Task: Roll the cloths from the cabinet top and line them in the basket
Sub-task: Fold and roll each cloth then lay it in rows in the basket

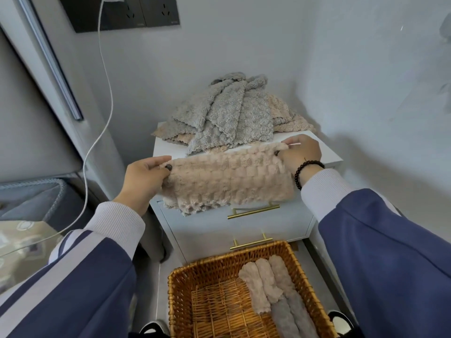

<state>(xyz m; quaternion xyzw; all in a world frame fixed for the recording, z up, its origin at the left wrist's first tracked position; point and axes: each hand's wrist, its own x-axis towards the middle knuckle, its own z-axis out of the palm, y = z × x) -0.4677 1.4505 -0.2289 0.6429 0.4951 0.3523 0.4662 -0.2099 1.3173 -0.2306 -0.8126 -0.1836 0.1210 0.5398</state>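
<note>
Cloth (227, 178), beige and fluffy, stretches between the two hands, its long axis running from one hand to the other and tilting slightly up toward the right hand. The left hand (144, 178) pinches its left end closed between thumb and fingers; the right hand (301, 152) grips the upper right corner the same way. The cloth hangs folded in front of the cabinet (244, 225), just past the hands. Beyond the hands, a heap of grey and beige cloths (229, 113) lies on the cabinet top. Below the hands stands the basket (219, 301), with rolled cloths (273, 286) lined side by side under the right hand, pointing away from the person.
</note>
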